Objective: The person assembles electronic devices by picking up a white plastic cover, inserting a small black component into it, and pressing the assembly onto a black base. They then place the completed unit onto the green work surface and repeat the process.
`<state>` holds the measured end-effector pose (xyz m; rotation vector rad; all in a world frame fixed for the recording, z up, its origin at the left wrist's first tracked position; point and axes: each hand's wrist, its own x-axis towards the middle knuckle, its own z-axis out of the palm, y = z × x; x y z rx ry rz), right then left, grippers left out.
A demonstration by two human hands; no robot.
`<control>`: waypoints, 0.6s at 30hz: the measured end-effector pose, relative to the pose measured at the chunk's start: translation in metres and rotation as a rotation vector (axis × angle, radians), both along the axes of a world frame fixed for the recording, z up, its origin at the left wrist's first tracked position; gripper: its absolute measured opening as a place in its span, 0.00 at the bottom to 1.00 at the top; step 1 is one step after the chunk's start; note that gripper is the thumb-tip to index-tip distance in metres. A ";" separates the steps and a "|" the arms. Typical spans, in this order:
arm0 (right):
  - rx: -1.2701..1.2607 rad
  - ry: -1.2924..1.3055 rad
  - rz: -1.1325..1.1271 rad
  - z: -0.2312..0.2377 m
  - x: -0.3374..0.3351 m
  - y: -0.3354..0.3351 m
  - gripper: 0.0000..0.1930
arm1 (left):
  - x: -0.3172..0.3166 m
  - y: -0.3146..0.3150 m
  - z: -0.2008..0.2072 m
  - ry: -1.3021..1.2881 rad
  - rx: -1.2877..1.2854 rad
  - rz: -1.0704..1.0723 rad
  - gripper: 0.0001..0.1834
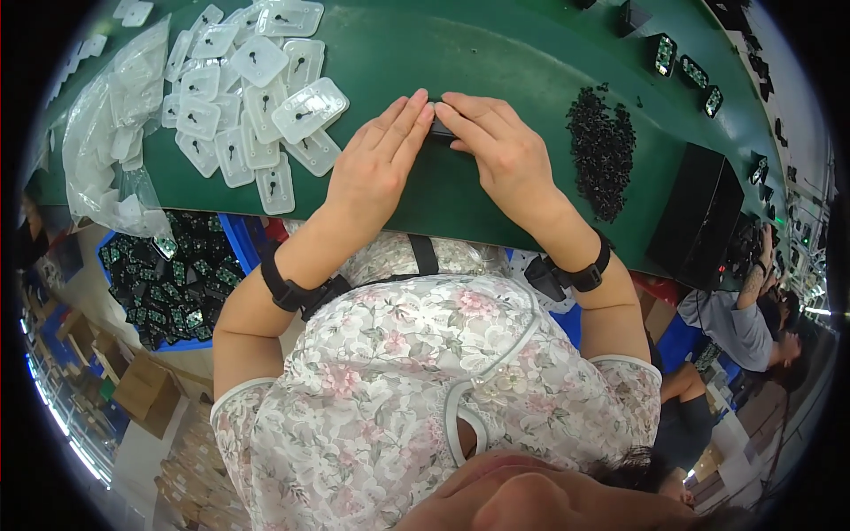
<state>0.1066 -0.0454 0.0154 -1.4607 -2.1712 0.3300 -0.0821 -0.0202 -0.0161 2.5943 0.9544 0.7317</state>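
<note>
My left hand (374,164) and my right hand (509,155) meet over the green tabletop (443,199), fingertips close together. Between them they grip a small black part (440,130), mostly covered by the fingers. Only a dark flat strip of it shows, so its exact kind stays hidden. Left of my left hand lies a loose heap of translucent white plastic plates (259,102), each with a small black piece on it. A pile of tiny black pieces (602,146) lies to the right of my right hand.
A see-through plastic bag (111,124) rests at the table's left. Below it stands a blue bin (237,243) full of black parts with green circuit boards. A black box (699,208) stands at right. Several black housings with circuit boards (664,55) line the far right. Another person (739,323) sits at right.
</note>
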 end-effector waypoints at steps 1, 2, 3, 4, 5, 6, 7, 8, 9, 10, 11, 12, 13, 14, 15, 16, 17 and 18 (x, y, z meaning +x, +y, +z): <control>0.012 0.003 -0.002 0.002 0.001 0.002 0.22 | 0.001 -0.001 0.001 0.019 0.019 0.018 0.26; -0.043 0.043 0.011 0.004 0.005 0.006 0.22 | 0.003 -0.002 0.002 0.037 0.038 0.036 0.26; -0.102 0.079 0.024 0.006 0.007 0.009 0.22 | 0.004 -0.002 0.002 0.037 0.045 0.034 0.26; -0.094 0.077 0.017 0.007 0.012 0.014 0.22 | 0.007 0.000 0.001 0.027 0.066 0.051 0.25; -0.169 0.123 0.027 0.006 0.017 0.021 0.21 | 0.010 0.003 0.001 0.018 0.088 0.068 0.24; -0.244 0.168 0.040 0.009 0.021 0.028 0.20 | 0.013 0.009 0.001 0.016 0.097 0.066 0.24; -0.569 0.346 -0.033 0.018 0.024 0.036 0.17 | 0.015 0.017 -0.001 -0.014 0.057 0.070 0.22; -0.582 0.546 -0.055 0.012 0.027 0.041 0.17 | 0.016 0.023 -0.001 -0.043 0.017 0.075 0.20; -0.590 0.743 -0.078 0.006 0.030 0.044 0.17 | 0.017 0.027 0.002 -0.050 0.029 0.072 0.20; -0.627 0.855 -0.071 0.002 0.030 0.042 0.19 | 0.018 0.032 0.006 -0.140 -0.131 0.098 0.18; -0.616 0.850 -0.068 0.000 0.028 0.039 0.19 | 0.018 0.036 0.009 -0.230 -0.291 0.123 0.16; -0.557 0.995 -0.080 0.004 0.018 0.033 0.20 | 0.016 0.037 0.011 -0.306 -0.443 0.157 0.15; -0.497 1.141 -0.096 0.008 0.010 0.026 0.21 | 0.015 0.036 0.016 -0.311 -0.436 0.159 0.15; -0.524 1.184 -0.108 0.011 0.006 0.024 0.24 | 0.013 0.036 0.022 -0.440 -0.736 0.163 0.15; -0.520 1.181 -0.102 0.015 0.001 0.023 0.24 | 0.013 0.036 0.028 -0.566 -1.036 0.159 0.16; -0.480 1.150 -0.158 0.019 -0.005 0.024 0.24 | 0.013 0.036 0.032 -0.643 -1.101 0.139 0.17; -0.441 1.117 -0.211 0.022 -0.009 0.026 0.25 | 0.013 0.036 0.034 -0.648 -1.092 0.142 0.17; -0.411 1.113 -0.178 0.025 -0.013 0.031 0.26 | 0.013 0.036 0.035 -0.730 -1.075 0.162 0.17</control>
